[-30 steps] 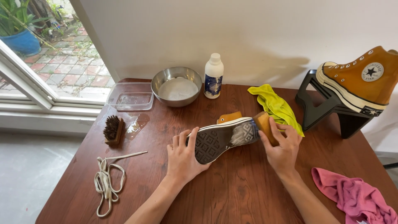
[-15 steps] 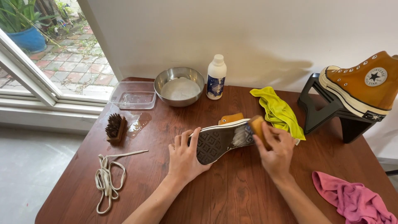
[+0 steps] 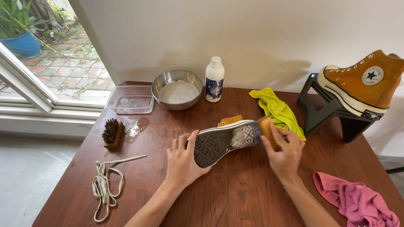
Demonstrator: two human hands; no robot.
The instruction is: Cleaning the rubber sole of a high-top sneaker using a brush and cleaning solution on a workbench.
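- Lying at the left end of the wooden table (image 3: 235, 197) are a loose white shoelace (image 3: 105, 185) and a bristle brush (image 3: 112, 133) beside a wet patch, with a clear plastic tray (image 3: 129, 100), a steel bowl (image 3: 176, 89) of cloudy water and a white bottle (image 3: 214, 80) behind.
- Steadying the tan sneaker (image 3: 225, 141) at mid-table, the left hand (image 3: 183, 162) is clasping the heel end, fingers curled over the sole edge.
- Showing its dark patterned sole upward, the shoe is carrying white foam near the toe only — the heel half is looking unlathered, so the scrub seems partly done.
- Gripping an orange sponge (image 3: 268, 131), the right hand (image 3: 285, 151) is pressing it against the toe.
- Waiting further right are a yellow cloth (image 3: 277, 111), the second sneaker (image 3: 362, 86) on a black stand (image 3: 330, 113), and a pink cloth (image 3: 357, 201).
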